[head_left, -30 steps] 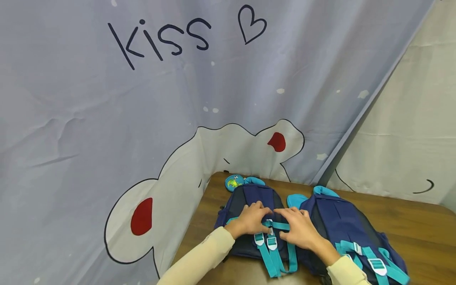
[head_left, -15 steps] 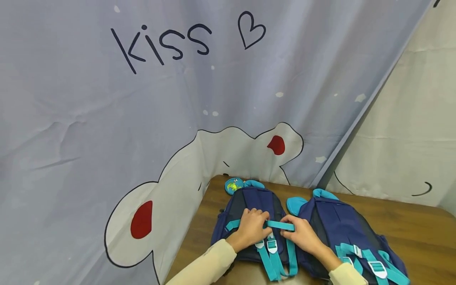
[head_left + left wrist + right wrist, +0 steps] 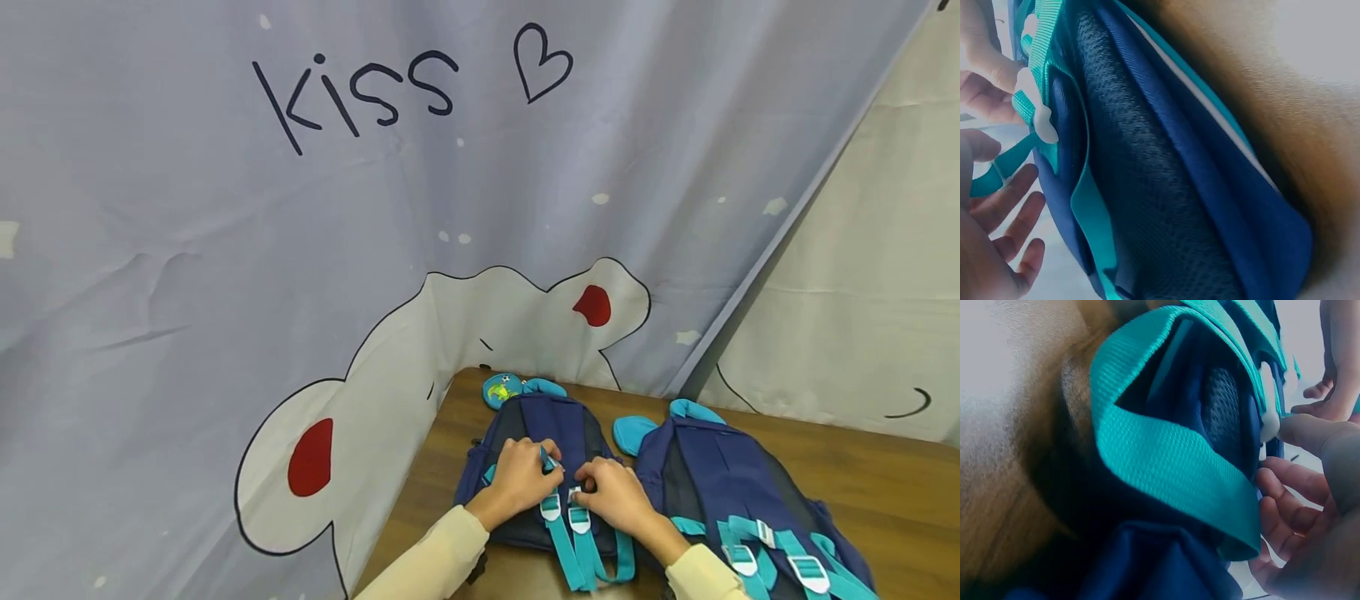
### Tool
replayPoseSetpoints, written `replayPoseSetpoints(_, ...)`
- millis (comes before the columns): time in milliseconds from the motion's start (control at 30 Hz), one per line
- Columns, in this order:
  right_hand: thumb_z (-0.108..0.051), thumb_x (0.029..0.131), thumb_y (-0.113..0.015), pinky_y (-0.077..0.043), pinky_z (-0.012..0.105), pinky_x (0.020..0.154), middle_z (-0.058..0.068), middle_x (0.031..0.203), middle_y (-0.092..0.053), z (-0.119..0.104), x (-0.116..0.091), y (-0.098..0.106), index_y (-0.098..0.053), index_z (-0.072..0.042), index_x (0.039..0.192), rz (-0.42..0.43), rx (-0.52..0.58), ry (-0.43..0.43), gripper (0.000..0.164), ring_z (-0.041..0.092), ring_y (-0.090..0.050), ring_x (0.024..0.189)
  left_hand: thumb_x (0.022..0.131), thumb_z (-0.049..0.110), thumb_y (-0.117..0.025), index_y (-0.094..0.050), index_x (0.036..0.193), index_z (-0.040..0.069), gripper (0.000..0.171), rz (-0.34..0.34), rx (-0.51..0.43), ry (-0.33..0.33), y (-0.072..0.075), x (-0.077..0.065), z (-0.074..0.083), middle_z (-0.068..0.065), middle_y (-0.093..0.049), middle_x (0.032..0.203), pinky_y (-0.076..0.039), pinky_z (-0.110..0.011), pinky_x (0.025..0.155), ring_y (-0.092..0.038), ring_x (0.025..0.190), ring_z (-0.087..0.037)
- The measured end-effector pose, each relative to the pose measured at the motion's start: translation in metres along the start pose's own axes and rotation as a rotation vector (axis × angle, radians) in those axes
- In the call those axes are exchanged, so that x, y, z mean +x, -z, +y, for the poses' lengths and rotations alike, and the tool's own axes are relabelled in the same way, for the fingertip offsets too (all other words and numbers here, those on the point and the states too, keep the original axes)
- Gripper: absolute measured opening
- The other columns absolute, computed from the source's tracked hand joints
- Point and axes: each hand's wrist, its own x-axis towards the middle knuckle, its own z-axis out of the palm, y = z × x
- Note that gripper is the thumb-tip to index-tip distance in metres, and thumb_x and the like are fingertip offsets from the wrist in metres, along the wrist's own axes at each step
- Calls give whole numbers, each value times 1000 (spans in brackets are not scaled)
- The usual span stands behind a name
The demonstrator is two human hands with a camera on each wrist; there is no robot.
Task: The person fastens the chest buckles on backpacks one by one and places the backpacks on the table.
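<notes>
A navy backpack [image 3: 551,421] lies on the table with its teal straps facing up. My left hand [image 3: 517,479] pinches a teal strap [image 3: 1013,164] between thumb and finger, and this strap lifts away from the pack and curves back. My right hand [image 3: 617,493] is just beside it, its thumb and fingertips pinching a white buckle [image 3: 1269,403] on another teal strap. Loose teal strap ends [image 3: 573,558] hang down the lower part of the pack. A wide teal webbing loop [image 3: 1172,462] bulges out near the right hand. The fingers partly hide the pinched pieces.
A second navy backpack [image 3: 731,467] with teal straps and white buckles lies close on the right, a round teal piece [image 3: 633,433] at its top. Another round teal tag [image 3: 501,389] lies behind the first pack. A printed curtain [image 3: 375,208] hangs behind the wooden table [image 3: 885,483].
The teal strap stretched level between the hands half a second ago no longer spans them; it now rises from my left hand. My right hand has let go of it and moved to the white buckle.
</notes>
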Motion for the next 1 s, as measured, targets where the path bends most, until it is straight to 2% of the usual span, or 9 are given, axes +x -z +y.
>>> replayPoseSetpoints(133,-28,80,-91,-39,38,73,-9,78,-58,-5,-1,-5,-79,-20,91,14,-50,2,18,11,-51,76,95,31,-76,-75,102,24,10,-21,-83,33,2,-5,-2,8,-77,88,-43,-30,76,-64,80,-12)
replayPoseSetpoints(233,-27,79,-92,-37,38,71,-7,78,-56,-8,-2,-7,-79,-18,89,18,-60,8,18,12,-50,75,98,32,-75,-75,105,25,10,-26,-185,97,4,-9,-3,8,-76,91,-47,-31,80,-65,83,-11)
replayPoseSetpoints(433,-24,77,-93,-37,38,69,-6,76,-55,-14,-2,-9,-73,-20,80,36,-99,14,21,13,-50,74,96,29,-80,-76,104,23,10,26,-419,221,6,-14,-4,11,-69,83,-50,-22,69,-61,78,-2)
replayPoseSetpoints(667,-18,79,-89,-36,39,71,-12,71,-55,-24,-2,-10,-67,-23,83,18,-49,31,23,10,-49,72,93,25,-82,-78,103,24,10,61,-505,276,8,-22,-7,11,-67,86,-48,-21,70,-56,79,0)
replayPoseSetpoints(833,-15,74,-91,-36,36,71,-15,69,-54,-28,2,-13,-69,-22,85,43,-11,43,25,8,-47,69,91,24,-85,-79,101,24,12,121,-532,303,7,-29,-14,9,-70,90,-51,-22,71,-57,82,-2)
replayPoseSetpoints(1000,-11,70,-92,-41,39,74,-15,71,-60,-29,4,-20,-73,-20,88,34,46,34,28,8,-54,72,89,23,-86,-79,100,22,13,181,-546,320,4,-35,-21,6,-70,90,-52,-21,73,-60,84,-3)
